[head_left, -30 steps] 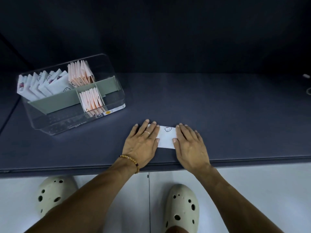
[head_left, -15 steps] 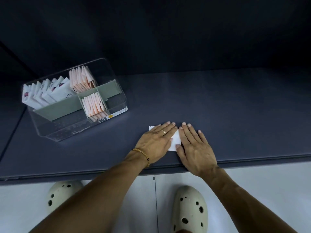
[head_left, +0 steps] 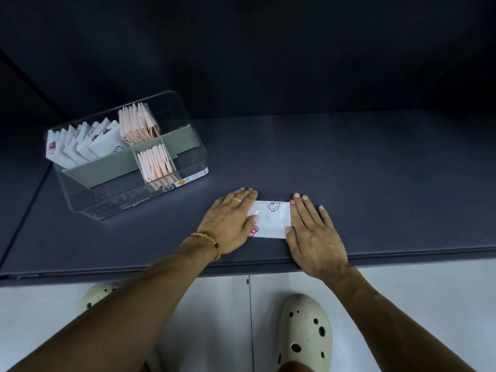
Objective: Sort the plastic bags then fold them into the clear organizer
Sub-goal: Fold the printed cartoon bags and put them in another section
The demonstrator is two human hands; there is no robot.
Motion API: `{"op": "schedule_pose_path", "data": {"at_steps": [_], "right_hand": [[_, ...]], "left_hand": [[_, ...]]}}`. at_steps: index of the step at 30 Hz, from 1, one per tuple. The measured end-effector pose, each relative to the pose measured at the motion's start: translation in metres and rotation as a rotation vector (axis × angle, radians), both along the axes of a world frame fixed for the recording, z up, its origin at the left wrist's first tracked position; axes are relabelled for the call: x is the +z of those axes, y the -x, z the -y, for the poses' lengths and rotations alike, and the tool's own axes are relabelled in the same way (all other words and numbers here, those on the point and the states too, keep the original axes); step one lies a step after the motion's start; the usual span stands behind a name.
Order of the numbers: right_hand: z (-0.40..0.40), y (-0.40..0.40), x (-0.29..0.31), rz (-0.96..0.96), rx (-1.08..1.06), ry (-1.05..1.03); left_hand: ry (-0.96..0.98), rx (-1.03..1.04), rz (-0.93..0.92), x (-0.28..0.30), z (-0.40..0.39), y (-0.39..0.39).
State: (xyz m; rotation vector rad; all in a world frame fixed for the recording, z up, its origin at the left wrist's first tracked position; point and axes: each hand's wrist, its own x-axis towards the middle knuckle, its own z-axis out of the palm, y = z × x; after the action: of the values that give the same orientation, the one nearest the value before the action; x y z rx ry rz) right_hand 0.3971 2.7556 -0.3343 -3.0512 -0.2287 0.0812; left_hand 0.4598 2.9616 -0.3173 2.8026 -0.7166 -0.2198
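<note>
- White plastic, printed with a cartoon cat face and a pink bow, makes up the folded bag [head_left: 271, 220] lying flat on the dark worktop [head_left: 349, 170], close to its front edge and roughly midway along it.
- The left hand [head_left: 228, 224] lies palm down over the bag's left end, fingers straight and together; its grip is spread flat, pressing rather than pinching, probably to pin the crease so the slippery film does not spring back.
- The right hand [head_left: 314, 234] rests just as flat on the bag's right end, fingers straight, thumb against the near right corner. With both ends weighted, the strip between them stays taut and smooth, which I judge suits a further fold.
- The clear organizer [head_left: 196, 154] stands toward the worktop's left side, well apart from the hands, turned at a slant. A grey-green divider [head_left: 107, 167] splits it into compartments.
- White folded bags [head_left: 80, 146] stand on edge in the rear left compartment, peach folded bags [head_left: 138, 124] in the rear right part, and more peach bags [head_left: 155, 165] in a small front compartment. Upright filing keeps colours apart and each one easy to pull.
- The front left compartment looks unfilled, though its clear wall makes this hard to confirm.
- No other loose bag shows, so this may be among the last.
</note>
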Motion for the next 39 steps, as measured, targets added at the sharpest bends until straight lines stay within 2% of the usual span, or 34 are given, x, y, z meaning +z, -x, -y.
{"op": "schedule_pose_path", "data": {"at_steps": [2, 4, 8, 10, 12, 14, 17, 21, 25, 28, 31, 36, 39], "right_hand": [[0.001, 0.001, -0.001, -0.008, 0.001, -0.002], [0.002, 0.001, -0.001, -0.004, -0.001, -0.008], [0.003, 0.000, -0.002, 0.034, -0.049, -0.077], [0.003, 0.001, -0.002, 0.036, -0.076, -0.113], [0.004, 0.002, -0.003, 0.029, -0.085, -0.123], [0.005, 0.000, 0.000, -0.015, -0.090, -0.182], [-0.001, -0.007, 0.021, -0.092, -0.144, -0.447], [-0.034, -0.025, 0.067, -0.180, -0.219, -0.796], [-0.082, -0.057, 0.112, -0.185, -0.180, -1.001], [-0.117, -0.083, 0.135, -0.165, -0.145, -1.041], [-0.153, -0.106, 0.144, -0.119, -0.130, -1.067], [-0.202, -0.140, 0.143, -0.034, -0.191, -1.177], [-0.221, -0.158, 0.137, -0.022, -0.207, -1.171]], "left_hand": [[-0.067, -0.061, 0.087, 0.002, 0.014, -0.006], [-0.094, -0.092, 0.081, 0.005, 0.024, -0.015], [-0.144, -0.052, -0.138, 0.014, 0.038, -0.032], [-0.195, -0.054, -0.187, 0.017, 0.042, -0.031], [-0.168, -0.038, -0.234, 0.020, 0.040, -0.026], [-0.030, 0.021, -0.320, 0.025, 0.031, -0.018], [0.353, 0.138, -0.548, 0.042, 0.008, -0.012], [0.624, 0.205, -0.536, 0.070, -0.020, -0.007], [0.828, 0.340, -0.377, 0.094, -0.061, -0.010], [0.996, 0.492, -0.263, 0.107, -0.105, -0.015], [1.028, 0.603, -0.219, 0.108, -0.151, -0.023], [0.752, 0.874, 0.217, 0.097, -0.208, -0.057], [0.451, 0.854, 0.357, 0.085, -0.224, -0.081]]}}
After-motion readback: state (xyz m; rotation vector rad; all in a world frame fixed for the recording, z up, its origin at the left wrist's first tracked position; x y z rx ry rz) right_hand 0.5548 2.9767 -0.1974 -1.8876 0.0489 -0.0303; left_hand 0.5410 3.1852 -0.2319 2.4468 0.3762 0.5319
